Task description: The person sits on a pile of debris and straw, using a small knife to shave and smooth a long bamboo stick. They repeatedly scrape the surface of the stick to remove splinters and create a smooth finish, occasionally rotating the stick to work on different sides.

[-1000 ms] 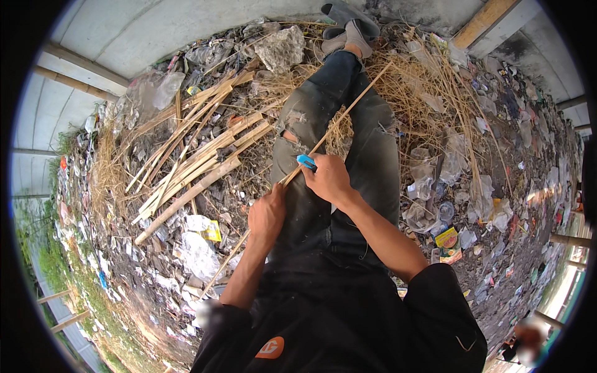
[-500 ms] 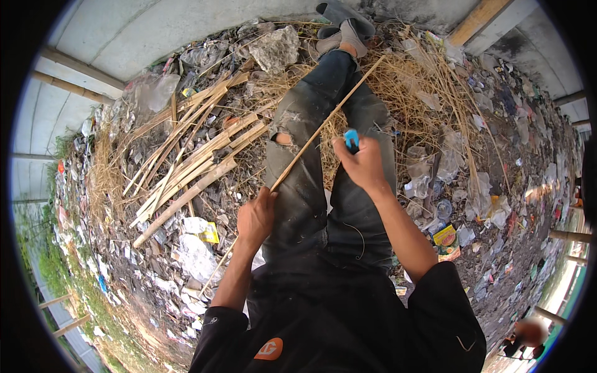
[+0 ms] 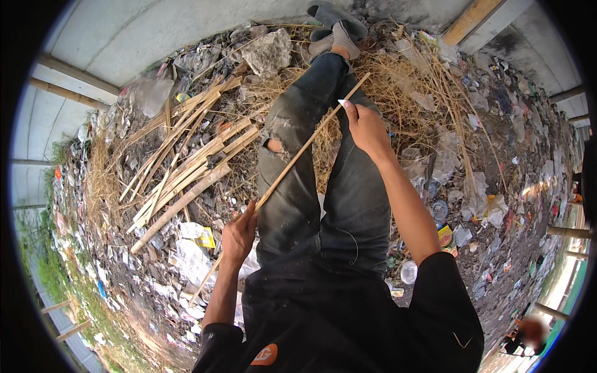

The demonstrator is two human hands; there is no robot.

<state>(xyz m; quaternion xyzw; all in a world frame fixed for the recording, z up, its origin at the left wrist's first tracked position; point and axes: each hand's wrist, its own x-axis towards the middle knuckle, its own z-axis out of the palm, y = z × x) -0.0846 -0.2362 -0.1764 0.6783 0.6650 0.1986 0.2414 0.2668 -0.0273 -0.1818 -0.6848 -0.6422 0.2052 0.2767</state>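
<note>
left hand [image 3: 239,236]: grasping bamboo strip [image 3: 303,151] at jeans' [image 3: 292,202] left edge, seemingly steadying it | bamboo strip: slanting across jeans, apparently braced there | right hand [image 3: 370,130]: closed round pale-tipped cutter [image 3: 344,102] over jeans' right leg, contact unclear | split bamboo pieces [image 3: 180,209]: left of jeans

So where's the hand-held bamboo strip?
Central in the head view, the bamboo strip slants up rightward over the trousers, through the left fingers, past the right fingers.

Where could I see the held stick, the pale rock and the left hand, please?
Held stick [image 3: 298,155]: head view, middle of its shaft.
Pale rock [image 3: 268,53]: head view, its broad face.
Left hand [image 3: 239,237]: head view, its back.
</note>
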